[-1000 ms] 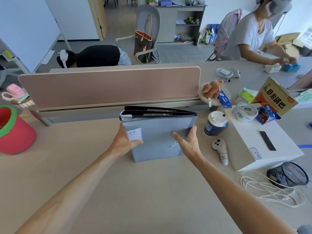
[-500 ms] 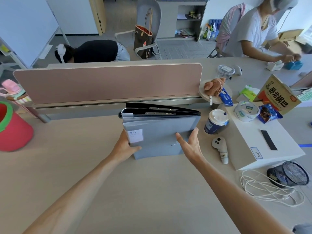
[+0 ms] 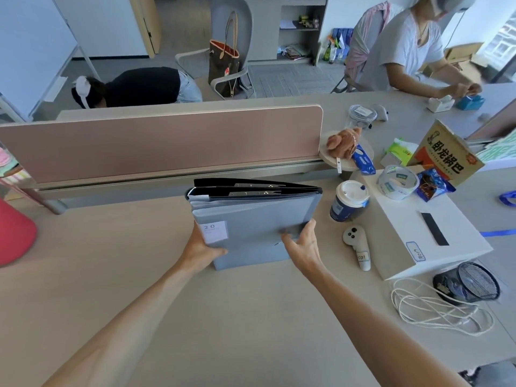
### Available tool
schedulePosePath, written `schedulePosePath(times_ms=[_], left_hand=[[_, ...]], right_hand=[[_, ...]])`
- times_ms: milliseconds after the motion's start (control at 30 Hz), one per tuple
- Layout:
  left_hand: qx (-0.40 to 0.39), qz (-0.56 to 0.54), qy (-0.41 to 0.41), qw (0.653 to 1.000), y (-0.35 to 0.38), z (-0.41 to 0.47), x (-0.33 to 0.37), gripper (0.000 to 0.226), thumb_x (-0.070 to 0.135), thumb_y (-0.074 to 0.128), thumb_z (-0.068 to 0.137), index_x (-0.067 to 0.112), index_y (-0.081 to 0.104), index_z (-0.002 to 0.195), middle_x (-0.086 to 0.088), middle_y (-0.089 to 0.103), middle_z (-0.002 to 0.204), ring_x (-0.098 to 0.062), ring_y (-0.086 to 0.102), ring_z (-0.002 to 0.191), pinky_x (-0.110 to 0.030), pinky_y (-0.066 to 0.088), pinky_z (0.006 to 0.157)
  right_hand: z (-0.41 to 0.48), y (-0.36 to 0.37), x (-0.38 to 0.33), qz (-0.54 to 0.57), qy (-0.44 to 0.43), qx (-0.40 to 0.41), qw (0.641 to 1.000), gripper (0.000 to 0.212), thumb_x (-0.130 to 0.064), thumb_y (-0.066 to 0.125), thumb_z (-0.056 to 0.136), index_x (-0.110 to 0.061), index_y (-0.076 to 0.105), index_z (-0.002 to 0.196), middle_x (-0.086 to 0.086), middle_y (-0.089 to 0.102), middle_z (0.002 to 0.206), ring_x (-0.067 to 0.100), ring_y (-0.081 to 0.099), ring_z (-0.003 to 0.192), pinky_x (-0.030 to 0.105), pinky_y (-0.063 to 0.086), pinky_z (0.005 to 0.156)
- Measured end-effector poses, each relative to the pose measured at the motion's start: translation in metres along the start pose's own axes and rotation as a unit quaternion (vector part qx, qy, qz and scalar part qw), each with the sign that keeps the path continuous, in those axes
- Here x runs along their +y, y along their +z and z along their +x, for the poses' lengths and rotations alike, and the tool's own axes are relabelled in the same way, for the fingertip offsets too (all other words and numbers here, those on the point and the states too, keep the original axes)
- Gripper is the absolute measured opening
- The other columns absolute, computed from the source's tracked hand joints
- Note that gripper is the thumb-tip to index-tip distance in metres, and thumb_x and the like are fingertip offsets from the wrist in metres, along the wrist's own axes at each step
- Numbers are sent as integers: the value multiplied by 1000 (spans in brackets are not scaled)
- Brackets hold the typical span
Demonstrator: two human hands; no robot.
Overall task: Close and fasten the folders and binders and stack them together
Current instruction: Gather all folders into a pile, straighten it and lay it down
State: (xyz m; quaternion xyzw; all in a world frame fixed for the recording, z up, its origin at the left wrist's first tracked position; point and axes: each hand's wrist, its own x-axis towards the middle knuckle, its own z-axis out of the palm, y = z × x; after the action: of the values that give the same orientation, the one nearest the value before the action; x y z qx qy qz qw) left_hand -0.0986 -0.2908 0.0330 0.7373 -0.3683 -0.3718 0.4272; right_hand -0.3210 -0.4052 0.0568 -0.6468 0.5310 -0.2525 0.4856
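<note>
A grey-blue folder (image 3: 259, 219) stands upright on its lower edge on the desk, with a white label reading 20 at its left. Behind it stand two dark binders (image 3: 251, 188), their metal clips showing along the top. My left hand (image 3: 199, 247) grips the folder's lower left edge, thumb on the front cover. My right hand (image 3: 303, 245) presses on the front cover near the lower right, fingers curled toward the right edge. The whole stack leans slightly away from me, between both hands.
A pink divider panel (image 3: 167, 141) runs behind the stack. To the right stand a paper coffee cup (image 3: 349, 201), a grey controller (image 3: 357, 247), a white box (image 3: 424, 247), a coil of white cord (image 3: 435, 305) and a mesh pen holder (image 3: 469, 283). A red bucket (image 3: 14, 233) sits far left.
My right hand's fingers have slid up and curled on the folder's front. The stack stays upright in nearly the same place. The view has shifted slightly.
</note>
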Motion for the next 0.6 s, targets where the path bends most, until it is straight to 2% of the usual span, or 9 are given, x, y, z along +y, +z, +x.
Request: schedulePosePath(times_ms=[67,167,233,333,467,600], left_hand=[[18,13,11,1000,1,0,3,75,11,75,58,22,48,126,6,61,119,-5,59,109,-24,49,84],[22,59,14,998,6,8,15,69,20,77,61,34,41,118,7,56,120,-9,58,106,-31,50,83],[8,72,3,997,16,17,26,71,24,80,63,30,41,121,8,56,118,-11,59,105,-33,52,82],[-3,50,-65,997,39,33,38,69,22,81,68,17,40,123,5,58,113,-15,61,101,-28,49,75],[-41,48,-162,985,64,49,28,79,43,78,55,20,47,124,5,68,112,-14,66,99,-36,54,89],[-58,38,-217,974,87,56,11,82,44,79,52,18,49,124,6,68,111,-13,67,98,-32,54,86]], right_hand=[[8,-5,-1,-42,-4,-13,999,32,-17,58,85,-11,33,103,9,50,109,24,51,98,30,38,77],[23,-20,-5,-81,0,-19,997,37,-21,61,85,-9,32,105,5,49,109,21,49,98,33,39,82],[34,-33,-6,-84,20,-16,996,42,-19,61,84,-8,31,111,5,50,109,24,51,99,35,41,83],[52,-49,-2,-93,65,-31,993,53,-17,59,81,-8,27,123,5,49,109,25,52,102,36,44,84],[78,-61,18,-126,144,-54,980,56,-21,60,81,-6,27,123,8,50,107,24,50,96,38,47,86],[100,-61,40,-161,186,-88,965,54,-19,59,83,-3,28,125,15,51,115,27,49,97,33,41,80]])
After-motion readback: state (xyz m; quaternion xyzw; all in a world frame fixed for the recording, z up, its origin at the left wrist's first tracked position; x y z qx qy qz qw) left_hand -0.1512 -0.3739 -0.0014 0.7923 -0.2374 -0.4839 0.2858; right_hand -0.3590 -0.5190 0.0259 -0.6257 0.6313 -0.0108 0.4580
